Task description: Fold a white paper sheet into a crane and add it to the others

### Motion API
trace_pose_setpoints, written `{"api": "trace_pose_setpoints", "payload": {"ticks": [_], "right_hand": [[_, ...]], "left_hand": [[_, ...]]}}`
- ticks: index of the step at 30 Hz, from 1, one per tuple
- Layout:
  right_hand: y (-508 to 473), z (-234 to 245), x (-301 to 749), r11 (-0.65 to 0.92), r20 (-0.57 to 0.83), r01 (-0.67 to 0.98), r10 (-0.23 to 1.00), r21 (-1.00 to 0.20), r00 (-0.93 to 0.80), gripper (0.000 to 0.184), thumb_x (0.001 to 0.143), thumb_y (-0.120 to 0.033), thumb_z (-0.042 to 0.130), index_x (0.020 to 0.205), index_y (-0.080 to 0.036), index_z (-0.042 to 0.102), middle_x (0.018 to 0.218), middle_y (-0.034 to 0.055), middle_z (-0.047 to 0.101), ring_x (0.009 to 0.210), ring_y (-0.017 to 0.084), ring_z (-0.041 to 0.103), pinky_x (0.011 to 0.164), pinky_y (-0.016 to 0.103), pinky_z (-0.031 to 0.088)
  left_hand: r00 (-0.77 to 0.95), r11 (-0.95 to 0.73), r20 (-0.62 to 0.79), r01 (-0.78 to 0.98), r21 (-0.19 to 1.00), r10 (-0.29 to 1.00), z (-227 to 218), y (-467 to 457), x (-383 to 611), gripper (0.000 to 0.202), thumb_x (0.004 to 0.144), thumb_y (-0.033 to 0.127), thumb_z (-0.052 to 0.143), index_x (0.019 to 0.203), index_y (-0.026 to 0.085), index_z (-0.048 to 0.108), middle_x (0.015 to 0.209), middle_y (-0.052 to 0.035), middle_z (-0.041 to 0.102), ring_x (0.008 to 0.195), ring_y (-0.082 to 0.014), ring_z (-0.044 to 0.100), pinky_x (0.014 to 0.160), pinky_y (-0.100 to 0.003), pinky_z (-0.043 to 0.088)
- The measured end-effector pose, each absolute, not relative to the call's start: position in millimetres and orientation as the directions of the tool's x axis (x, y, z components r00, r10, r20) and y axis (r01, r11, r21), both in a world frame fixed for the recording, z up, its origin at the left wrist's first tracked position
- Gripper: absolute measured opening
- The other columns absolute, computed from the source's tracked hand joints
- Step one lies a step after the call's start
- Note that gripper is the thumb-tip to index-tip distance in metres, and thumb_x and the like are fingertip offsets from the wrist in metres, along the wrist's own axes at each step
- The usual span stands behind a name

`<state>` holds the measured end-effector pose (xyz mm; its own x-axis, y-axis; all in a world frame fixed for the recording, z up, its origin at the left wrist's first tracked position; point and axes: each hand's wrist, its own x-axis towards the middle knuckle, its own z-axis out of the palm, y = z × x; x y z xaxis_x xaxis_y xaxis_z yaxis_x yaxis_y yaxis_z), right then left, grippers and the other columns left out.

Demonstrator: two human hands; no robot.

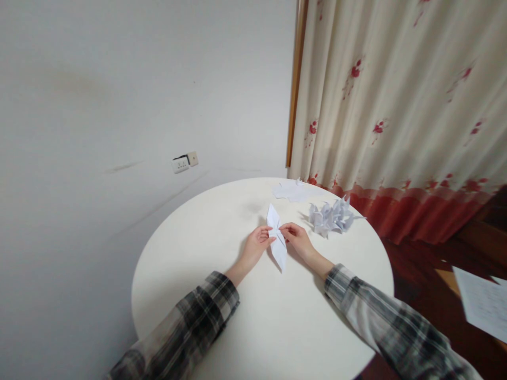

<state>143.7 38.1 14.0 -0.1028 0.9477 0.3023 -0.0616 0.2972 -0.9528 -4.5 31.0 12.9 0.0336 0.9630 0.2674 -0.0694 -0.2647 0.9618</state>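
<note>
A long, narrow piece of folded white paper [277,238], pointed at both ends, is held just above the round white table [198,264]. My left hand [257,246] pinches its middle from the left. From the right, my right hand [298,238] pinches the same spot. Both wrists come out of plaid sleeves.
A heap of folded white paper figures [331,217] lies to the right of my hands. Flat white paper sheets [293,190] rest at the table's far edge. A flowered curtain [396,105] hangs behind, a wall socket [184,161] is at left, and loose paper [484,303] lies on the floor at right.
</note>
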Motion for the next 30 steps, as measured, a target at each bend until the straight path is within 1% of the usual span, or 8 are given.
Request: {"api": "trace_pose_setpoints", "payload": {"ticks": [3, 7, 11, 16, 19, 24, 27, 30], "right_hand": [[36, 15, 143, 0.353, 0.353, -0.008, 0.933, -0.936, -0.073, 0.019, 0.062, -0.028, 0.061, 0.078, -0.017, 0.061, 0.066, -0.0009, 0.056, 0.059, 0.011, 0.049, 0.056, 0.024, 0.040], [29, 20, 143, 0.454, 0.448, 0.074, 0.890, -0.888, -0.084, 0.021, 0.065, -0.026, 0.061, 0.085, -0.019, 0.063, 0.071, -0.0001, 0.057, 0.064, 0.012, 0.051, 0.062, 0.025, 0.042], [21, 28, 146, 0.587, 0.580, 0.238, 0.808, -0.774, -0.105, 0.020, 0.072, -0.029, 0.059, 0.090, -0.022, 0.064, 0.074, 0.0025, 0.059, 0.067, 0.015, 0.051, 0.068, 0.028, 0.043], [17, 30, 148, 0.657, 0.654, 0.312, 0.745, -0.686, -0.129, 0.017, 0.077, -0.031, 0.055, 0.085, -0.023, 0.067, 0.076, 0.0051, 0.058, 0.067, 0.015, 0.051, 0.065, 0.029, 0.043], [19, 27, 148, 0.675, 0.677, 0.330, 0.725, -0.660, -0.127, 0.018, 0.079, -0.032, 0.054, 0.085, -0.023, 0.068, 0.076, 0.0050, 0.055, 0.067, 0.015, 0.051, 0.062, 0.027, 0.042], [18, 26, 147, 0.655, 0.676, 0.403, 0.729, -0.639, -0.113, 0.020, 0.080, -0.032, 0.051, 0.085, -0.022, 0.068, 0.074, 0.0050, 0.058, 0.066, 0.015, 0.052, 0.062, 0.026, 0.042], [16, 26, 145, 0.586, 0.603, 0.418, 0.790, -0.694, -0.107, 0.023, 0.080, -0.034, 0.049, 0.088, -0.021, 0.066, 0.064, 0.0027, 0.061, 0.056, 0.013, 0.052, 0.059, 0.025, 0.042], [14, 27, 143, 0.533, 0.537, 0.366, 0.838, -0.763, -0.100, 0.024, 0.080, -0.033, 0.047, 0.091, -0.020, 0.065, 0.057, 0.0009, 0.061, 0.050, 0.013, 0.053, 0.053, 0.024, 0.042]], "left_hand": [[0.008, -0.303, 0.304, -0.034, 0.952, 0.953, 14, 30, -5, 0.029, 0.055, 0.012, 0.067, 0.082, 0.015, 0.058, 0.071, 0.0003, 0.059, 0.067, -0.0112, 0.056, 0.066, -0.024, 0.046], [-0.047, -0.397, 0.403, 0.110, 0.911, 0.914, 19, 26, -7, 0.022, 0.060, 0.016, 0.066, 0.082, 0.017, 0.062, 0.071, -0.0010, 0.062, 0.066, -0.0127, 0.057, 0.065, -0.025, 0.046], [-0.038, -0.492, 0.513, 0.231, 0.840, 0.858, 25, 19, -10, 0.017, 0.066, 0.023, 0.064, 0.083, 0.020, 0.066, 0.079, -0.0023, 0.065, 0.066, -0.0140, 0.057, 0.066, -0.026, 0.046], [-0.006, -0.586, 0.617, 0.304, 0.751, 0.787, 29, 15, -12, 0.011, 0.070, 0.026, 0.063, 0.078, 0.022, 0.069, 0.076, -0.0027, 0.058, 0.071, -0.0150, 0.054, 0.065, -0.024, 0.044], [-0.009, -0.603, 0.652, 0.370, 0.707, 0.758, 30, 14, -13, 0.010, 0.071, 0.026, 0.062, 0.077, 0.022, 0.069, 0.074, -0.0017, 0.053, 0.065, -0.0124, 0.051, 0.059, -0.022, 0.042], [0.003, -0.545, 0.605, 0.435, 0.717, 0.797, 28, 11, -11, 0.015, 0.075, 0.030, 0.058, 0.081, 0.021, 0.069, 0.061, 0.0014, 0.054, 0.053, -0.0098, 0.046, 0.051, -0.020, 0.038], [-0.010, -0.474, 0.509, 0.349, 0.809, 0.861, 26, 10, -8, 0.021, 0.075, 0.036, 0.056, 0.083, 0.020, 0.067, 0.053, 0.0031, 0.052, 0.048, -0.0099, 0.047, 0.046, -0.019, 0.038], [-0.018, -0.439, 0.460, 0.267, 0.858, 0.888, 25, 9, -6, 0.021, 0.073, 0.037, 0.057, 0.083, 0.021, 0.067, 0.055, 0.0024, 0.058, 0.052, -0.0126, 0.055, 0.048, -0.019, 0.042]]}}
